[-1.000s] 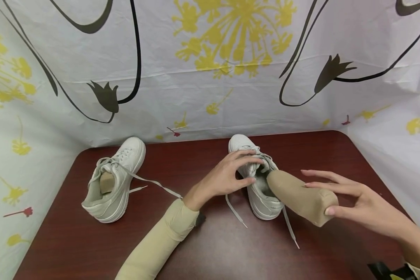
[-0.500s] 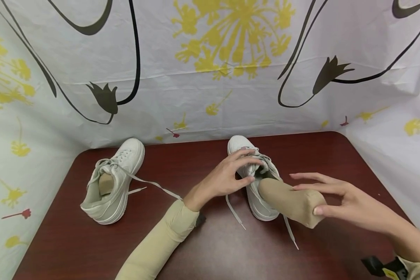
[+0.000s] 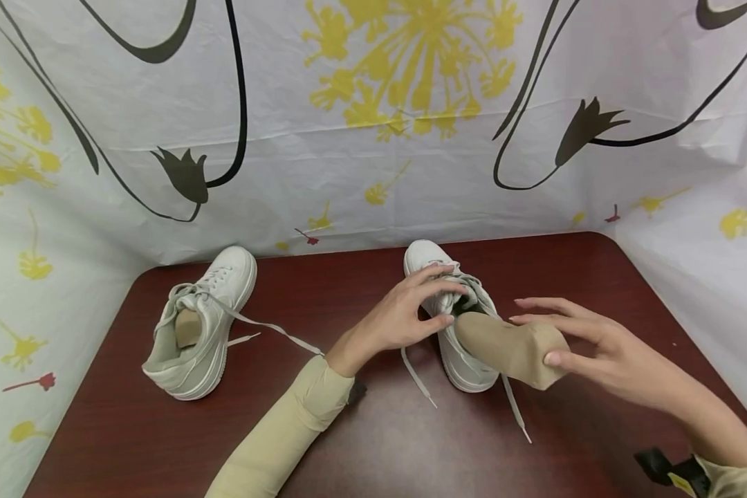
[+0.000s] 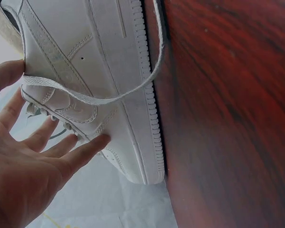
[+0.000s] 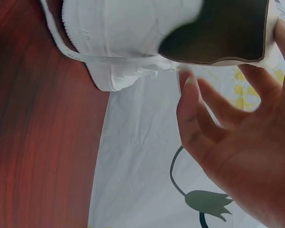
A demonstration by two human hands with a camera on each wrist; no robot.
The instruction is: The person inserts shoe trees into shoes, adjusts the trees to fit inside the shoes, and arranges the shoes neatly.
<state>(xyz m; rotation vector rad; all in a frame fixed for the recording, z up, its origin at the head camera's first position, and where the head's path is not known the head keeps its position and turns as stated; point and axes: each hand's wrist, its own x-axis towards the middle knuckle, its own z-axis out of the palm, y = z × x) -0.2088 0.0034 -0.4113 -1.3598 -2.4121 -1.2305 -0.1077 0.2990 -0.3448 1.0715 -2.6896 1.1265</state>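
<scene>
A white sneaker [image 3: 473, 363] stands on the table at the right, its laces loose. My left hand [image 3: 404, 308] holds it about the laces and tongue. In the left wrist view, that hand's thumb is at the collar edge and its fingers [image 4: 88, 152] spread along the upper. My right hand [image 3: 604, 353] grips the wide end of a beige foot-shaped shoe insert [image 3: 504, 346], thumb on one side, fingers on the other. The insert's narrow end is inside the shoe's opening, partly hidden. In the right wrist view the insert [image 5: 228, 35] looks dark, beside the sneaker [image 5: 128, 28].
At the left stands a second white sneaker [image 3: 208, 353] with a beige insert [image 3: 188, 327] inside and a long lace [image 3: 274, 325] trailing toward my left sleeve. The dark red table [image 3: 404, 443] ends at a patterned white cloth [image 3: 348, 159] behind and at the sides.
My right hand has moved left with the shoe insert, bringing its narrow end farther into the sneaker's opening. My left hand has stayed in place on the sneaker.
</scene>
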